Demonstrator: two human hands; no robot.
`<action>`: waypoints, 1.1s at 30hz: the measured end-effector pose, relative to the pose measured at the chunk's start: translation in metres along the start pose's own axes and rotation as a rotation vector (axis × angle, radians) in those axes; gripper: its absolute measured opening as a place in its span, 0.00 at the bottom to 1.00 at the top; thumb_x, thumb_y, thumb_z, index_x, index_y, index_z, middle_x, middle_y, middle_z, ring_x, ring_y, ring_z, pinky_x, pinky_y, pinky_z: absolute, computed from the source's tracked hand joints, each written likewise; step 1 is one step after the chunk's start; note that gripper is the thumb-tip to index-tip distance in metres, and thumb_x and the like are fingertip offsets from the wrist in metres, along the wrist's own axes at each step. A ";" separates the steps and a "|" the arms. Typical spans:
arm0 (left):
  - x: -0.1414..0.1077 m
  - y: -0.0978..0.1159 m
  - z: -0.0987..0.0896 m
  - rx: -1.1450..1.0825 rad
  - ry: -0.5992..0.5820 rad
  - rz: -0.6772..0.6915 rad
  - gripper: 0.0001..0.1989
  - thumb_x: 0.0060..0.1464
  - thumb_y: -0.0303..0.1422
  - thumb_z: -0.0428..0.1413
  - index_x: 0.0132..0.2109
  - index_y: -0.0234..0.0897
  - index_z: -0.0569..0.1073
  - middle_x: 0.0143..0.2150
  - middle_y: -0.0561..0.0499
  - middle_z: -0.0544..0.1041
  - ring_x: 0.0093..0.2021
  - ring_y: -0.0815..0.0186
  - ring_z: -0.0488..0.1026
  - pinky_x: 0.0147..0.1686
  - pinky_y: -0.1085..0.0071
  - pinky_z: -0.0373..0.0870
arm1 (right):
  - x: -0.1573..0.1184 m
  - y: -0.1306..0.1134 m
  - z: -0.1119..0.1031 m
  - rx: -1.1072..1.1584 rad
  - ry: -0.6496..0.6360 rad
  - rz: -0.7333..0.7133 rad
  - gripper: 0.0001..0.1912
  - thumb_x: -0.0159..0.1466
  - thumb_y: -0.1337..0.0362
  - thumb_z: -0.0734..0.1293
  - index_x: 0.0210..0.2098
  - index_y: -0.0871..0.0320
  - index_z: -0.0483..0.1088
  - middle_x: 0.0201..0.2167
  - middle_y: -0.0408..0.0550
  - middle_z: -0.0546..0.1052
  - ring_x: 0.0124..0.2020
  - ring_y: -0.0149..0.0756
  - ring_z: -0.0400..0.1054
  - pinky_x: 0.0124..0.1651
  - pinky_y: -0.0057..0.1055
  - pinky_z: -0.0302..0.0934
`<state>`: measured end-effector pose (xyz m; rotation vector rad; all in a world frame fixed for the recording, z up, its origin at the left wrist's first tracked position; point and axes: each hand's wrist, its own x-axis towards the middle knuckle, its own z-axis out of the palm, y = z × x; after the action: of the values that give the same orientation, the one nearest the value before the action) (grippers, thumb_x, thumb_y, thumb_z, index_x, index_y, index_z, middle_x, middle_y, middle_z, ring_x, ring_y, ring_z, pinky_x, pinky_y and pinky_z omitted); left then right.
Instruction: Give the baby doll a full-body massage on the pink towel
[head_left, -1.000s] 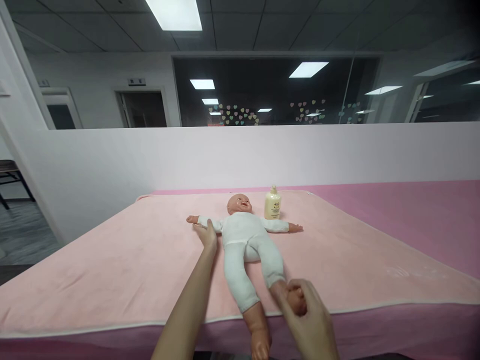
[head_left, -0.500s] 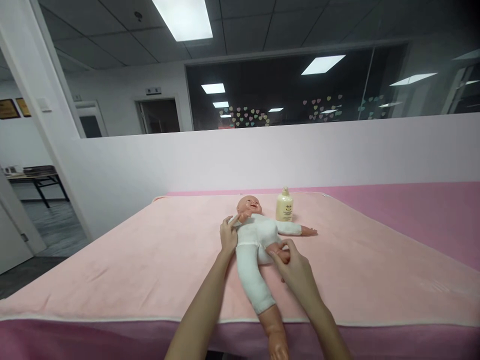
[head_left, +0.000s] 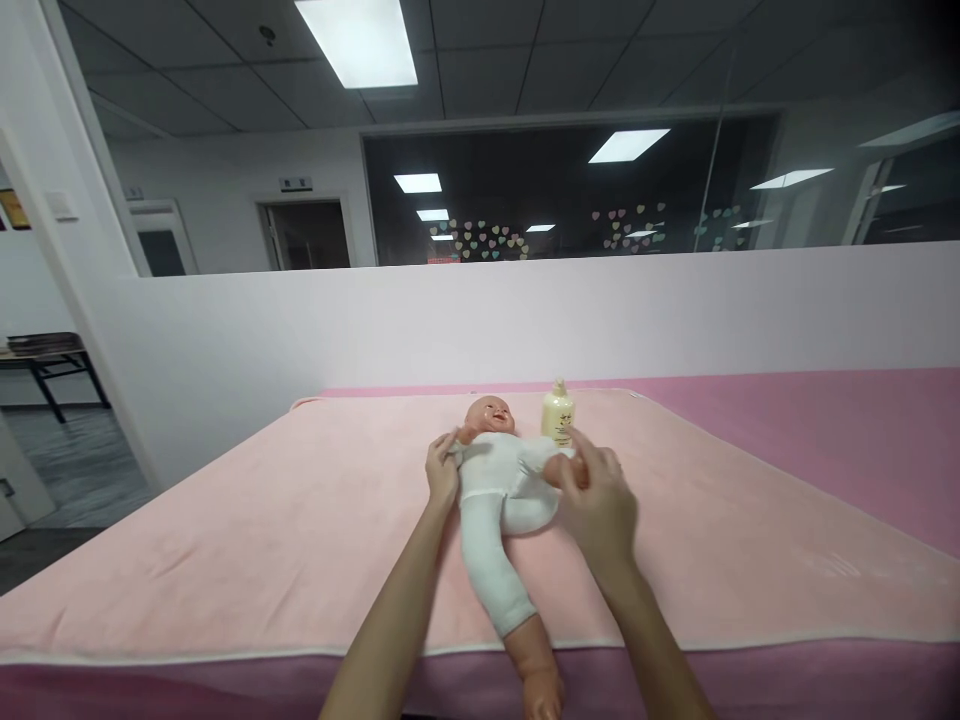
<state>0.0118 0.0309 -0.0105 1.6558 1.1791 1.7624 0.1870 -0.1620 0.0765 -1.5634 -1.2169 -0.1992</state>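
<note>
While the doll (head_left: 484,462) is lying face-up on the towel (head_left: 262,540), head (head_left: 486,411) pointing away, the right hand (head_left: 600,505) is clasping the end of its folded leg (head_left: 553,470); the left hand (head_left: 442,470) is touching its opposite arm (head_left: 466,436), grip unclear.

At the centre of the frame we see a baby doll (head_left: 487,467) in a white suit lying face up on a pink blanket (head_left: 225,540). Our left hand (head_left: 442,468) holds its bent arm near the chin; our right hand (head_left: 602,505) grips its raised foot, just right of centre. The other leg stretches past the blanket's edge at bottom centre. Beyond our right hand stands a pale yellow pump bottle (head_left: 557,412). We see heart stickers (head_left: 491,240) on dark glass at upper centre and a dark-legged table (head_left: 45,360) at far left.
</note>
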 end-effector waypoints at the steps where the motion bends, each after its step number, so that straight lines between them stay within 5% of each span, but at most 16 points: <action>1: -0.002 0.003 0.001 0.093 -0.079 0.057 0.24 0.46 0.21 0.45 0.48 0.41 0.75 0.51 0.48 0.71 0.53 0.62 0.66 0.54 0.63 0.62 | 0.007 0.005 0.017 -0.034 -0.104 0.021 0.16 0.63 0.61 0.56 0.45 0.52 0.70 0.34 0.47 0.68 0.28 0.32 0.63 0.28 0.27 0.52; 4: -0.007 0.008 0.000 0.331 -0.207 0.153 0.26 0.47 0.20 0.43 0.47 0.45 0.75 0.51 0.48 0.69 0.52 0.61 0.65 0.56 0.59 0.60 | 0.014 0.021 0.051 -0.076 -0.243 0.110 0.15 0.64 0.62 0.55 0.40 0.54 0.72 0.32 0.46 0.63 0.24 0.29 0.58 0.26 0.26 0.48; 6: -0.009 0.009 -0.002 0.378 -0.209 0.156 0.27 0.47 0.20 0.44 0.50 0.45 0.73 0.51 0.48 0.68 0.52 0.61 0.64 0.55 0.59 0.60 | 0.011 0.028 0.056 -0.049 -0.264 0.139 0.15 0.64 0.61 0.55 0.40 0.53 0.72 0.32 0.46 0.61 0.25 0.28 0.58 0.28 0.26 0.49; 12: -0.004 0.003 0.000 0.148 -0.106 0.054 0.23 0.47 0.26 0.53 0.52 0.41 0.72 0.52 0.46 0.69 0.54 0.59 0.64 0.56 0.60 0.59 | -0.037 0.035 0.014 0.149 -0.310 0.099 0.17 0.62 0.50 0.59 0.40 0.50 0.73 0.34 0.45 0.61 0.30 0.33 0.65 0.31 0.28 0.57; 17: 0.009 -0.001 -0.005 -0.204 0.143 -0.230 0.27 0.53 0.33 0.51 0.60 0.38 0.60 0.52 0.42 0.69 0.48 0.62 0.70 0.45 0.67 0.69 | -0.110 0.050 -0.023 0.151 -0.167 0.097 0.21 0.58 0.44 0.60 0.38 0.51 0.74 0.34 0.47 0.66 0.31 0.36 0.67 0.32 0.30 0.60; 20: 0.010 0.003 -0.009 -0.179 0.317 -0.335 0.28 0.54 0.35 0.50 0.61 0.38 0.54 0.53 0.40 0.67 0.47 0.63 0.71 0.42 0.67 0.70 | -0.109 0.041 -0.035 0.153 -0.069 0.028 0.20 0.59 0.45 0.61 0.33 0.54 0.73 0.34 0.49 0.67 0.33 0.36 0.67 0.33 0.29 0.60; 22: 0.007 0.008 -0.011 -0.087 0.346 -0.259 0.27 0.55 0.35 0.49 0.61 0.39 0.54 0.54 0.41 0.67 0.47 0.63 0.70 0.45 0.67 0.69 | -0.083 0.029 -0.033 0.132 0.011 -0.030 0.18 0.59 0.48 0.62 0.31 0.55 0.72 0.34 0.49 0.67 0.33 0.36 0.66 0.32 0.28 0.59; 25: -0.001 0.015 -0.008 0.122 0.170 0.013 0.23 0.53 0.30 0.49 0.57 0.42 0.61 0.52 0.46 0.67 0.50 0.63 0.67 0.50 0.65 0.66 | -0.032 0.017 -0.007 0.078 0.032 -0.036 0.14 0.60 0.53 0.62 0.31 0.56 0.70 0.34 0.48 0.66 0.31 0.33 0.64 0.30 0.27 0.55; 28: -0.009 0.019 -0.004 0.281 -0.131 0.206 0.21 0.48 0.22 0.47 0.48 0.42 0.71 0.47 0.48 0.69 0.50 0.63 0.67 0.52 0.66 0.63 | -0.002 0.020 0.031 -0.043 -0.147 0.024 0.10 0.61 0.58 0.62 0.29 0.57 0.68 0.32 0.44 0.61 0.26 0.28 0.58 0.26 0.25 0.49; 30: -0.012 0.020 -0.002 0.304 -0.198 0.223 0.22 0.46 0.20 0.46 0.46 0.42 0.73 0.46 0.48 0.69 0.49 0.64 0.67 0.52 0.67 0.64 | 0.003 0.027 0.047 -0.056 -0.179 0.076 0.10 0.61 0.59 0.61 0.31 0.57 0.68 0.32 0.44 0.59 0.25 0.27 0.56 0.26 0.24 0.47; 33: -0.011 0.018 -0.003 0.289 -0.174 0.169 0.23 0.48 0.21 0.47 0.50 0.42 0.71 0.46 0.48 0.69 0.49 0.64 0.67 0.52 0.67 0.63 | -0.011 0.035 0.040 -0.038 -0.177 0.069 0.11 0.61 0.56 0.61 0.32 0.56 0.69 0.33 0.44 0.60 0.26 0.28 0.57 0.26 0.24 0.48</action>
<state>0.0153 0.0117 -0.0015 2.0855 1.2930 1.5593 0.1912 -0.1323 0.0312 -1.6814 -1.2997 -0.0405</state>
